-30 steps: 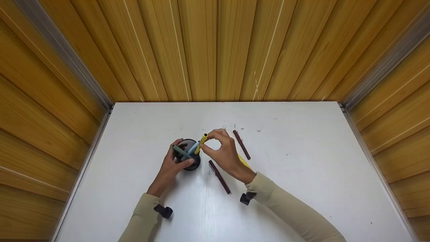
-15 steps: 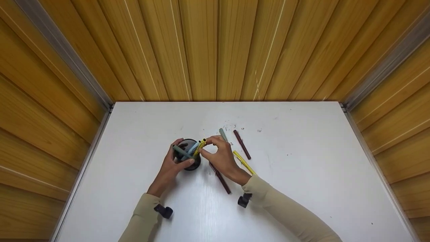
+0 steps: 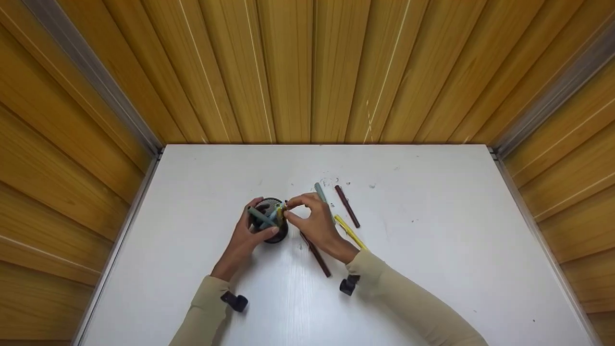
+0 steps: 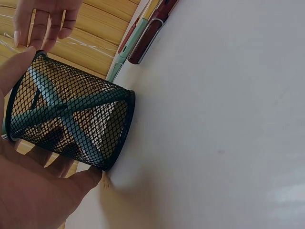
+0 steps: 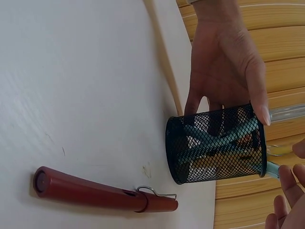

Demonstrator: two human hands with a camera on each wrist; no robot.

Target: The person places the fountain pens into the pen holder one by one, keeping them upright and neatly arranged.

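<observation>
A black mesh pen cup (image 4: pixel 71 109) is gripped by my left hand (image 3: pixel 244 240), thumb over the rim and fingers around its side. A grey-green pen (image 3: pixel 261 216) leans out of the cup, and a light blue pen (image 5: pixel 272 169) also shows at its mouth. My right hand (image 3: pixel 317 223) is at the cup's right rim, thumb and forefinger pinching the upper end of a yellow pen (image 5: pixel 281 150). That pen's lower part is inside the cup. In the left wrist view, the right hand's fingers (image 4: pixel 45 21) appear above the rim.
Right of the cup, a dark red pen (image 3: pixel 317 257) lies on the white table (image 3: pixel 432 216). Beyond the right hand lie a second dark red pen (image 3: pixel 347 206), another yellow pen (image 3: pixel 350 231) and a pale green pen (image 3: pixel 320 192). Wood-patterned panels (image 3: pixel 307 72) stand behind the table.
The yellow pen has gone lower into the cup, with my right hand moving slightly down and uncovering the pale green and other yellow pens. My left hand keeps its hold on the cup.
</observation>
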